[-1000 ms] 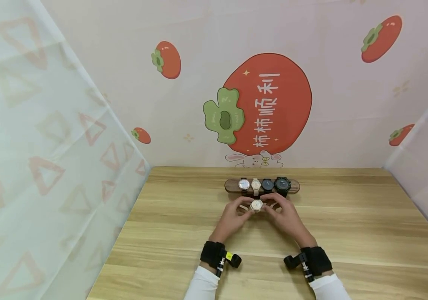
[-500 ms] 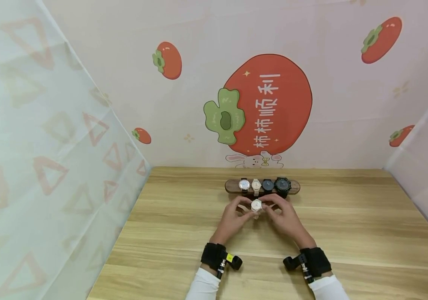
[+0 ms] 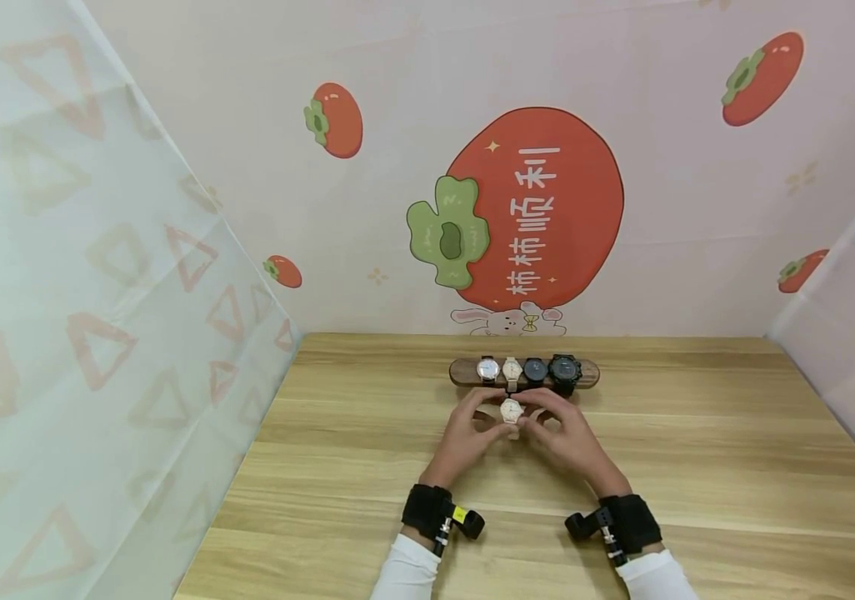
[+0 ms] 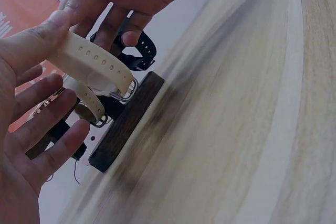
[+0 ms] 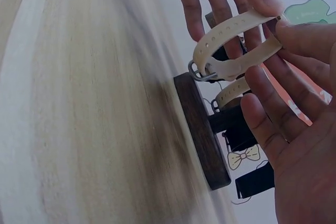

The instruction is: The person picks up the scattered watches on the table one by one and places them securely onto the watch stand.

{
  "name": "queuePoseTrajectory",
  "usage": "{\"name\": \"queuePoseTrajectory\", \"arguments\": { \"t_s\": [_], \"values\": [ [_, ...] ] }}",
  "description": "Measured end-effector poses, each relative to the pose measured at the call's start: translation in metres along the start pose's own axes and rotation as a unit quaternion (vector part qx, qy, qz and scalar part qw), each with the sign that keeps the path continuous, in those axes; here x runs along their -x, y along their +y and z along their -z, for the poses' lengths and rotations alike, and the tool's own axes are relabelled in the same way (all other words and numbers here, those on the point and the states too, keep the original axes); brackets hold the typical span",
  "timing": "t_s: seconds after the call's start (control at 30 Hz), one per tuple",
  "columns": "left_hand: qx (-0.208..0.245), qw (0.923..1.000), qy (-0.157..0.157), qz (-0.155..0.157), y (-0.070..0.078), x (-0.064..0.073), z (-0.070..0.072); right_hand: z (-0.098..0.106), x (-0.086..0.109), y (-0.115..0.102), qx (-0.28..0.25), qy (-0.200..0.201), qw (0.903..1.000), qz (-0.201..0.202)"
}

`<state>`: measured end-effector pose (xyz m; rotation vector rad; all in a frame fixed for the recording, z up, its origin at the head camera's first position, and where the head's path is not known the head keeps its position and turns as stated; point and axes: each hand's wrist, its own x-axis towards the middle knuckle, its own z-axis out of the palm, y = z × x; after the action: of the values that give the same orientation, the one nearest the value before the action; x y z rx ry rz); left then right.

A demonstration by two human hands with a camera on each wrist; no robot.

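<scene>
A wristwatch [image 3: 512, 410] with a pale round dial and a cream strap is held up between both hands, in front of a watch stand. My left hand [image 3: 465, 435] pinches its left side with thumb and fingers. On the opposite side, my right hand [image 3: 568, 435] pinches it too. The strap [image 4: 92, 59] is buckled into a loop in the left wrist view, its holes and metal buckle facing the camera. Similarly, the right wrist view shows the looped strap [image 5: 223, 32], with the thumbs near the watch case. The dial is hidden from both wrist cameras.
Behind the hands stands a long wooden watch stand [image 3: 460, 372]. It bears a white-dial watch [image 3: 487, 369], a cream-strap watch [image 3: 512, 369], a dark watch [image 3: 536, 369] and a bulky black watch [image 3: 565, 370]. A patterned wall rises behind the wooden table [image 3: 367, 467].
The held watch has shifted and turned slightly between the fingers, and part of its strap now shows below the dial. Both hands stay almost in place; the watches on the stand have not moved.
</scene>
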<state>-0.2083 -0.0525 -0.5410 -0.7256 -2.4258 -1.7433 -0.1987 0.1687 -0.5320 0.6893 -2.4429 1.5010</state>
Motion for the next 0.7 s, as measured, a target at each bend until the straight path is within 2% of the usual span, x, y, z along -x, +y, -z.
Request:
{"name": "queuePoseTrajectory", "arguments": {
  "t_s": [0.37, 0.7],
  "values": [
    [-0.005, 0.9999, -0.012, -0.009, 0.0025, -0.0009, 0.0003, 0.0028, 0.001, -0.0029, -0.015, -0.013, 0.9998, -0.003],
    [-0.013, 0.9995, -0.027, -0.013, 0.0019, -0.0009, 0.001, 0.0023, 0.0005, 0.0001, 0.002, -0.008, 1.0, -0.003]
  ]
}}
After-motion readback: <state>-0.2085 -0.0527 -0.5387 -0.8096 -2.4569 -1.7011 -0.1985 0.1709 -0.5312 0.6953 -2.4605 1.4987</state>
